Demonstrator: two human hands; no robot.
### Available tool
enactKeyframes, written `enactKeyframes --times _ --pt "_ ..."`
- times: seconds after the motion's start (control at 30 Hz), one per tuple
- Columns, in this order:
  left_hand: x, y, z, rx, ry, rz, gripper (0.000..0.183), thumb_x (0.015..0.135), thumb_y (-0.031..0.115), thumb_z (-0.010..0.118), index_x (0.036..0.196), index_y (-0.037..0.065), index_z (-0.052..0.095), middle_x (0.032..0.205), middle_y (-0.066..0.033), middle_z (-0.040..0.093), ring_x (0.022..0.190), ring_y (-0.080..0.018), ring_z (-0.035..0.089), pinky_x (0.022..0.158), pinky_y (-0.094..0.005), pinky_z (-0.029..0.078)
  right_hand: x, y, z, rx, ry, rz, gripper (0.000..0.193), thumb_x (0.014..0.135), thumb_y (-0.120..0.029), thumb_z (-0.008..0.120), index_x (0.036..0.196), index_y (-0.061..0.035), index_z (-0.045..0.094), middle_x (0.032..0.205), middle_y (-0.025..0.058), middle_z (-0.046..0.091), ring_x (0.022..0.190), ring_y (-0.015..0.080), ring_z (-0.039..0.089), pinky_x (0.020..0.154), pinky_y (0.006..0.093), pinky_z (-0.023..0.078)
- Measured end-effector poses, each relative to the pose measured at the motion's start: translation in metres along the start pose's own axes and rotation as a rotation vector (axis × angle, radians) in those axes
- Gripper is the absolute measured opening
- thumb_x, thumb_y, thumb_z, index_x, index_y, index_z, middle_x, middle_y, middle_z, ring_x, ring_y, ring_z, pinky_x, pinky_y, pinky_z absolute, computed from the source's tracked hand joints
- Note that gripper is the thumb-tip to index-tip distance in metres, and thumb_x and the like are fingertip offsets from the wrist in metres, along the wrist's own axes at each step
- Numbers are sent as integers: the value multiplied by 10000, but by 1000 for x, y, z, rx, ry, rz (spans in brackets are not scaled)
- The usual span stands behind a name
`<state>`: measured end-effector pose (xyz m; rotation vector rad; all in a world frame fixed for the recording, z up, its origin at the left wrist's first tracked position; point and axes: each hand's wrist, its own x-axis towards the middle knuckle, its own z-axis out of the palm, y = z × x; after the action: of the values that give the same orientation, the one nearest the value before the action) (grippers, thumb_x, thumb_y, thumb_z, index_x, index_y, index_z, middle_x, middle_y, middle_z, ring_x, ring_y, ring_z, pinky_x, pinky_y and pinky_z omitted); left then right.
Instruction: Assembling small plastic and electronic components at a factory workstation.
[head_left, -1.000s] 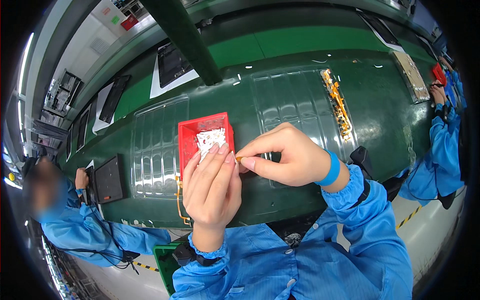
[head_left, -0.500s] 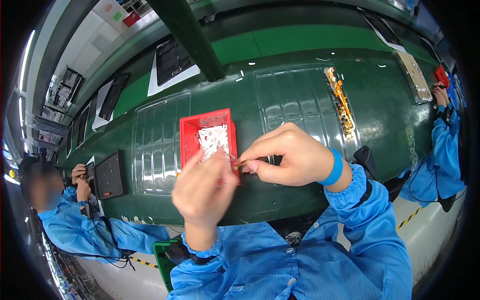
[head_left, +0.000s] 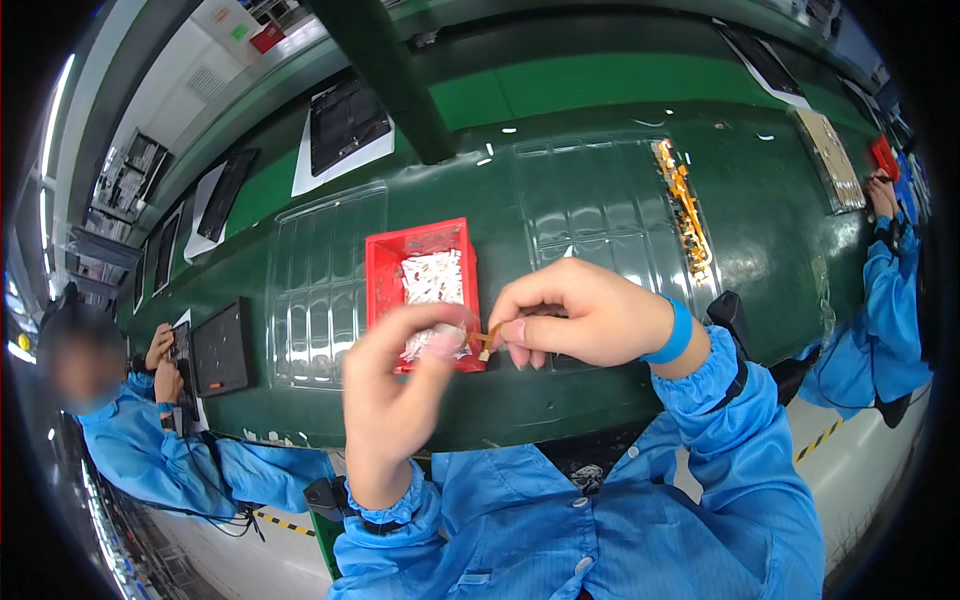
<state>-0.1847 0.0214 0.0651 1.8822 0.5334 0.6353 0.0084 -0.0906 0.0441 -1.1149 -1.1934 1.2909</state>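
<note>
My right hand, with a blue band at its wrist, pinches a small orange-brown flex cable between thumb and fingers. Close by, my left hand curls its thumb and forefinger together near the cable's left end. Its fingertips are blurred, so what lies between them cannot be made out. Just behind that hand stands a red plastic bin, holding many small white strips. The left fingers cover part of its near side.
Clear ribbed plastic trays flank the bin. On the right one's far side lies a row of orange flex cables. White scraps dot the green table. A co-worker handles a dark panel at left; another person is at right.
My left hand's fingers have turned and drawn in toward the flex cable, showing more of the bin. The right hand has shifted slightly nearer, and the cable shows more plainly.
</note>
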Motion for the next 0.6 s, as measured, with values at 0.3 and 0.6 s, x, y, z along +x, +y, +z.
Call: enactKeyframes --times 0.3,0.6 --pt "-15 27 -15 16 -119 -109 61 874 6 674 878 -41 713 800 -110 721 779 -147 675 733 -269 515 -3 -8 15 -154 -25 -121 262 924 -88 615 1154 37 626 1070 134 693 1026 204 659 926 340 507" --pt "-7 -2 -131 -302 47 -203 217 964 147 577 992 -60 638 799 -98 672 706 -178 666 693 -301 552 5 9 5 39 248 -80 260 1003 -202 556 986 39 653 925 91 688 873 150 669 791 294 537"
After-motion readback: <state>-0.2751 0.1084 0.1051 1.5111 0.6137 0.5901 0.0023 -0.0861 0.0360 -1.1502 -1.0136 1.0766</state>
